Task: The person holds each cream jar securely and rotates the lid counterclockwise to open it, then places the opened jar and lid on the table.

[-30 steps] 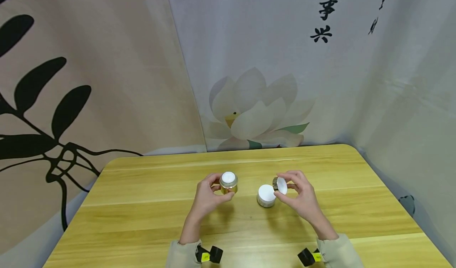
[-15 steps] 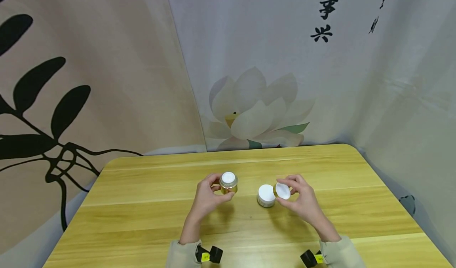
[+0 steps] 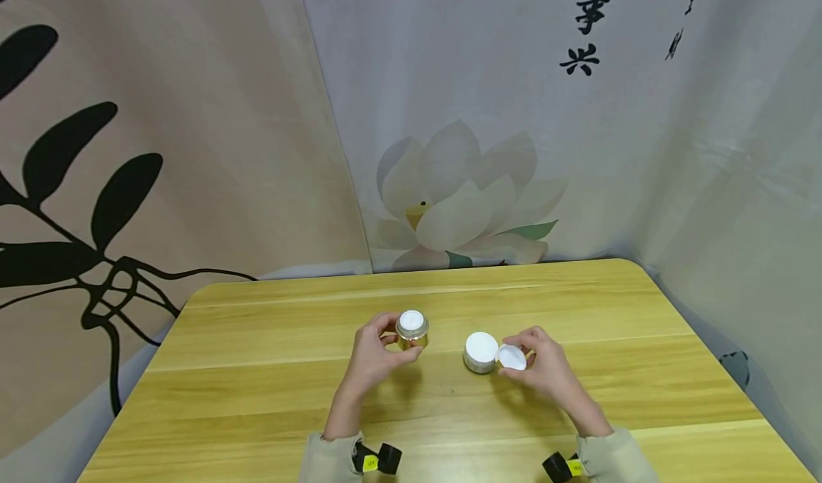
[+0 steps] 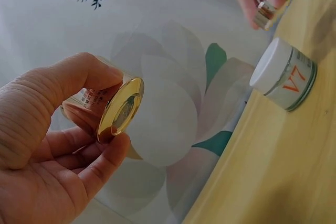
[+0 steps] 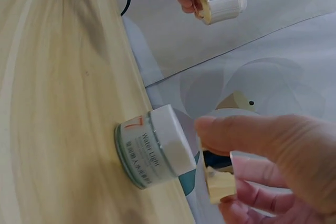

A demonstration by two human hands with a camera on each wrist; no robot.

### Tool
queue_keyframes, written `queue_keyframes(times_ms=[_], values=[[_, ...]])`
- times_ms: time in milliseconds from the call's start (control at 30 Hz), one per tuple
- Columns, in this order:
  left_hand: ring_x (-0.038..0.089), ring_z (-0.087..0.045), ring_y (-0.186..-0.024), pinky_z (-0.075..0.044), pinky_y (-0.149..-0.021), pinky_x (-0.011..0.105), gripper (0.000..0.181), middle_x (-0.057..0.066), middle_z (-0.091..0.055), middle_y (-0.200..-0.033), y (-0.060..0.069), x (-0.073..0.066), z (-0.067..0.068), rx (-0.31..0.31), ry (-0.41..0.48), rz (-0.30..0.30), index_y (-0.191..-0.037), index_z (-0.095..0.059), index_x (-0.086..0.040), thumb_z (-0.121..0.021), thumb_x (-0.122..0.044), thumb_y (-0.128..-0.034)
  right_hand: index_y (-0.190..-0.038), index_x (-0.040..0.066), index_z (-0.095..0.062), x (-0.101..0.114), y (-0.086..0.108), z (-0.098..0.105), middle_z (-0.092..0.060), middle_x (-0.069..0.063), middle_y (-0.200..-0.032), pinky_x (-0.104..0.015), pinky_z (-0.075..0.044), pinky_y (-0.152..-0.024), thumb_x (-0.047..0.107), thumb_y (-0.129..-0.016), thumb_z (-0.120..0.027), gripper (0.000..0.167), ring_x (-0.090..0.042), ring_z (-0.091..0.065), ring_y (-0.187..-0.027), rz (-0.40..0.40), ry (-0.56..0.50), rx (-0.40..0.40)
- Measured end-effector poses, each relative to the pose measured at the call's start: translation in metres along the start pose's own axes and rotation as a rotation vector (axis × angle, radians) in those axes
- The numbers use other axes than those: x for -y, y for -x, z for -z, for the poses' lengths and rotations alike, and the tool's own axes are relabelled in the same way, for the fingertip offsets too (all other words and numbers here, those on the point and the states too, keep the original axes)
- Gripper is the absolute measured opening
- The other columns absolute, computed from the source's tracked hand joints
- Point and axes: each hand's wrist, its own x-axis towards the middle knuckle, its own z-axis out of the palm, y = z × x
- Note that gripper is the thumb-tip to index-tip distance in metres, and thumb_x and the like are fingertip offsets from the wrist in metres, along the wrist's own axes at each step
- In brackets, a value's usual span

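Note:
My left hand (image 3: pixel 379 351) grips a gold cosmetic jar (image 3: pixel 412 332), raised off the table with a white disc showing at its uncapped mouth. In the left wrist view the jar's shiny gold base (image 4: pixel 122 109) faces the camera, thumb above and fingers below. My right hand (image 3: pixel 542 365) pinches a gold jar lid (image 3: pixel 512 357) by its edge, its white inside turned up toward the head camera. Just left of the lid, a white cream jar (image 3: pixel 480 353) with its white cap on stands on the table. Orange "V7" lettering marks its side in the left wrist view.
The wooden table (image 3: pixel 257 383) has rounded far corners and reaches back to a fabric backdrop (image 3: pixel 257 148) printed with a lotus, dark leaves and writing. A black camera (image 3: pixel 389 459) is strapped at the left wrist, another (image 3: pixel 556 466) at the right.
My right hand has come down a little and slightly right with the gold lid, tilting its white inside more upward. My left hand and the gold jar stay put, as does the white jar.

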Motion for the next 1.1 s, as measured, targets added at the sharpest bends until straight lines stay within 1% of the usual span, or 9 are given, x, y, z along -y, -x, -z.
queue_keyframes(times_ms=[167,433,733,967,1100], values=[[0.031,-0.054,-0.095,-0.050,-0.082,0.045,0.042,0.016,-0.060,-0.100,0.000,0.001,0.000,-0.002,0.002,0.003,-0.106,-0.060,0.010,-0.075,0.009,-0.0668,-0.095,0.001,-0.070,-0.007,0.002,-0.003,-0.054,-0.006,-0.090,-0.020,-0.046,-0.057,0.007,-0.059,-0.087,0.041,-0.017,-0.051,-0.073,-0.014,0.040,0.024],[0.030,-0.054,-0.095,-0.049,-0.083,0.047,0.043,0.016,-0.060,-0.100,0.000,0.001,0.000,-0.002,0.008,-0.001,-0.106,-0.059,0.011,-0.075,0.009,-0.0668,-0.092,0.002,-0.070,-0.013,0.003,-0.007,-0.056,-0.005,-0.088,-0.023,-0.044,-0.062,0.008,-0.057,-0.088,0.040,-0.016,-0.051,-0.074,-0.001,0.088,0.031],[0.028,-0.055,-0.094,-0.050,-0.083,0.046,0.042,0.016,-0.060,-0.100,0.000,0.001,0.001,-0.003,0.009,-0.002,-0.106,-0.059,0.011,-0.075,0.009,-0.0664,-0.091,0.004,-0.068,-0.020,0.004,-0.011,-0.055,-0.003,-0.087,-0.027,-0.041,-0.064,0.009,-0.056,-0.088,0.041,-0.015,-0.048,-0.074,-0.023,0.110,0.067],[0.028,-0.055,-0.093,-0.050,-0.082,0.044,0.042,0.016,-0.060,-0.100,0.000,-0.002,0.001,-0.006,-0.005,-0.004,-0.106,-0.060,0.010,-0.075,0.008,-0.0669,-0.091,0.003,-0.067,-0.022,0.007,-0.012,-0.054,-0.004,-0.088,-0.030,-0.042,-0.068,0.009,-0.057,-0.089,0.041,-0.017,-0.048,-0.075,-0.038,0.120,0.090],[0.029,-0.055,-0.094,-0.050,-0.082,0.044,0.043,0.017,-0.060,-0.100,0.001,-0.003,0.001,-0.007,-0.009,-0.003,-0.107,-0.059,0.011,-0.075,0.009,-0.0667,-0.090,0.003,-0.067,-0.023,0.008,-0.012,-0.053,-0.004,-0.087,-0.030,-0.042,-0.068,0.010,-0.056,-0.089,0.041,-0.017,-0.048,-0.076,-0.065,0.113,0.108]])
